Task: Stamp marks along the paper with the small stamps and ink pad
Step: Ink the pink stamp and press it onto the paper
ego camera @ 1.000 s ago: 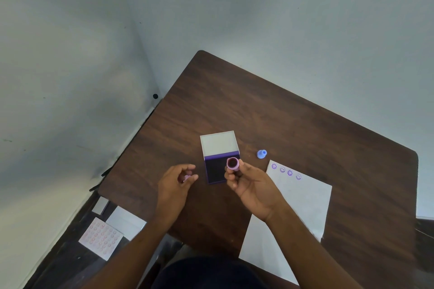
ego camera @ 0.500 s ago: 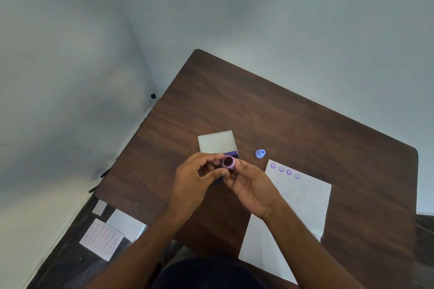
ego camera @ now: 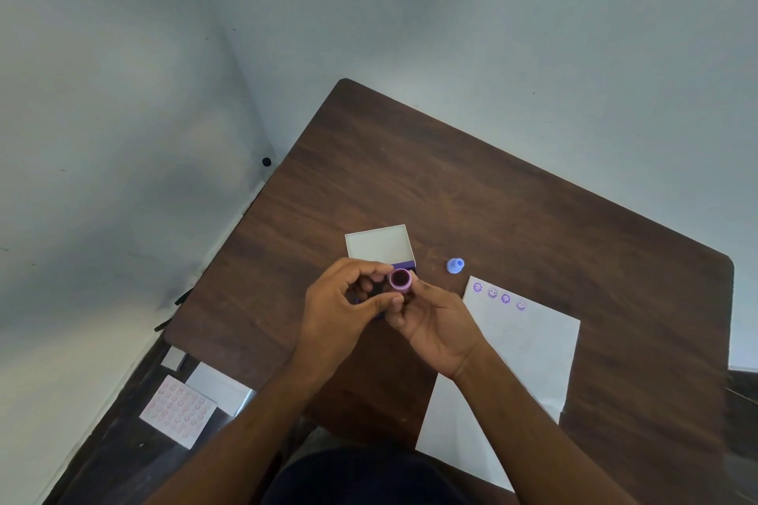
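Note:
A small pink stamp (ego camera: 400, 280) is held above the table, its dark round face turned up toward me. My right hand (ego camera: 437, 326) grips it from the right. My left hand (ego camera: 340, 310) has its forefinger and thumb closed on the stamp's left side. Right behind the hands lies the ink pad (ego camera: 407, 264) with its white lid (ego camera: 377, 244) open; the purple pad is mostly hidden. A blue stamp (ego camera: 455, 265) stands on the table to the right. The white paper (ego camera: 525, 353) lies under my right forearm, with several purple face marks (ego camera: 498, 296) along its far edge.
The dark wooden table (ego camera: 492, 197) sits in a corner between two pale walls. On the floor to the left lie a sheet covered in pink stamp marks (ego camera: 178, 410), a plain white sheet (ego camera: 221, 385) and a small card (ego camera: 174, 357).
My left hand has moved right from beside the ink pad and closed its fingers on the pink stamp. My right hand has kept the stamp nearly still.

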Motion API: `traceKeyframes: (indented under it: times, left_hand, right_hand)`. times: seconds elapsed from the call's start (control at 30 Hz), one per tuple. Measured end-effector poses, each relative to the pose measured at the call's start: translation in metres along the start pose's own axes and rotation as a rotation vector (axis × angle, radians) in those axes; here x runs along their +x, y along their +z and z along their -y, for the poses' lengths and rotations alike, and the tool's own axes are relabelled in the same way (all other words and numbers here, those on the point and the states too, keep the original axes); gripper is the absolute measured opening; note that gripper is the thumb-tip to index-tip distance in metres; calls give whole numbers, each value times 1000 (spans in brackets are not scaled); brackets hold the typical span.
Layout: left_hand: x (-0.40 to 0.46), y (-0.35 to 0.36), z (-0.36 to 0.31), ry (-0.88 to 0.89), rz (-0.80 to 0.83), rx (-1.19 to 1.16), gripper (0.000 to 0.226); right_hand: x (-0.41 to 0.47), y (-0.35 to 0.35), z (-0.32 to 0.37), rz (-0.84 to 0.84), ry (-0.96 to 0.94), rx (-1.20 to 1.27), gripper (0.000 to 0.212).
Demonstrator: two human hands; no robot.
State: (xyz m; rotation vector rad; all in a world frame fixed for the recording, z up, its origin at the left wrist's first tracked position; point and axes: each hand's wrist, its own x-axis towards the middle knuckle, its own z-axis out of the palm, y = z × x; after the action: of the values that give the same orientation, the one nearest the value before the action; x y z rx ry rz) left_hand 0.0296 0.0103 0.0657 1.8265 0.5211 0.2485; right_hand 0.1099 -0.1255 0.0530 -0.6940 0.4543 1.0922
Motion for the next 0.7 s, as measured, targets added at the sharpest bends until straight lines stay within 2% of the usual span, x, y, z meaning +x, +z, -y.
traceKeyframes:
  times: [0.17, 0.4, 0.63, 0.7]
  left_hand:
    - [4, 2, -2, 30, 44, 67, 54]
    - [6, 1, -4, 29, 11, 125, 48]
    - [5, 5, -2, 72, -56, 197, 44]
    - [5, 7, -1, 76, -60, 197, 44]
  right_hand:
    - [6, 0, -4, 37, 70, 20, 33]
    - [11, -2, -3, 86, 114, -39, 36]
    - [8, -7, -12, 119, 76, 74, 30]
    - [8, -8, -14, 127, 53, 84, 39]
